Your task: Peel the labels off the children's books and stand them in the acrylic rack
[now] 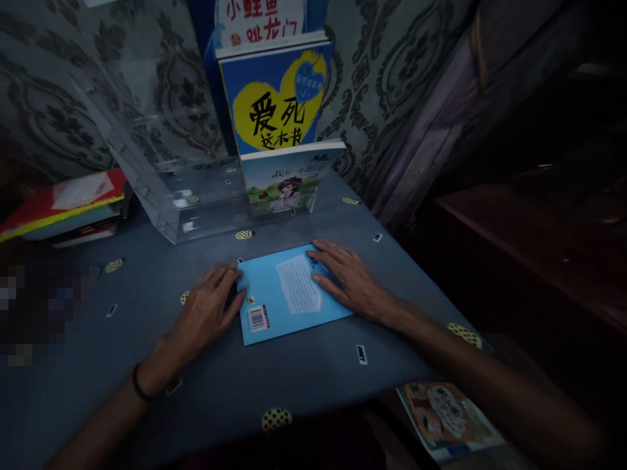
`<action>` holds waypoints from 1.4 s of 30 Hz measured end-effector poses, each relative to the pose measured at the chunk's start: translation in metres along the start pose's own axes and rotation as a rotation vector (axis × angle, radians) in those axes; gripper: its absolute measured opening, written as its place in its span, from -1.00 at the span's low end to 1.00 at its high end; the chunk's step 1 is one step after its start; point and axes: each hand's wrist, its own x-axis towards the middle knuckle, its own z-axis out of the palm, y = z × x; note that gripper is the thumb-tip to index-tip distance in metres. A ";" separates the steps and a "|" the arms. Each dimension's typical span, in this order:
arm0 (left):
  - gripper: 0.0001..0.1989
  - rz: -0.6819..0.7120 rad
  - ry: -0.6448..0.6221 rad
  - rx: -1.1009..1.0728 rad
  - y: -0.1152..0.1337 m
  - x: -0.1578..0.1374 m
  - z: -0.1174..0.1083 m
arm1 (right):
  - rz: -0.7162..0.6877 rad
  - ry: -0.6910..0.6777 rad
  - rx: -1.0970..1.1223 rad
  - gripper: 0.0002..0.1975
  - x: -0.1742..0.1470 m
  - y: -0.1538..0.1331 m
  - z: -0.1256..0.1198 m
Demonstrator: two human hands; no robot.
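A light blue book (274, 294) lies back cover up on the table, with a block of text and a barcode showing. My left hand (206, 313) rests at its left edge, fingertips against the edge and thumb apart from the fingers. Over the book's right side my right hand (350, 277) lies flat, fingers spread on the cover. Behind the book, a clear acrylic rack (171, 215) holds upright books, among them a pale green one with a drawn girl (287, 186) and a blue one with a yellow heart (274, 98).
At the left is a stack of books with a red and yellow one (73, 199) on top. The grey tablecloth (206, 405) has pineapple prints. Below the table's right edge sits an orange picture book (443, 418). Patterned wallpaper and a curtain (421, 143) stand behind.
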 end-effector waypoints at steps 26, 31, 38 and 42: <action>-0.62 0.074 -0.089 0.018 -0.011 0.000 -0.012 | -0.180 -0.233 0.040 -0.23 -0.031 0.015 -0.023; -0.70 0.152 -0.085 0.196 0.022 -0.023 -0.023 | -0.168 -0.218 -0.063 -0.39 -0.019 0.024 -0.038; -0.79 0.238 -0.164 0.011 0.093 -0.050 -0.028 | -0.196 -0.193 -0.127 -0.59 0.011 0.025 -0.042; -0.82 0.236 -0.233 -0.042 0.104 -0.038 -0.027 | -0.187 -0.202 -0.159 -0.59 0.021 0.008 -0.040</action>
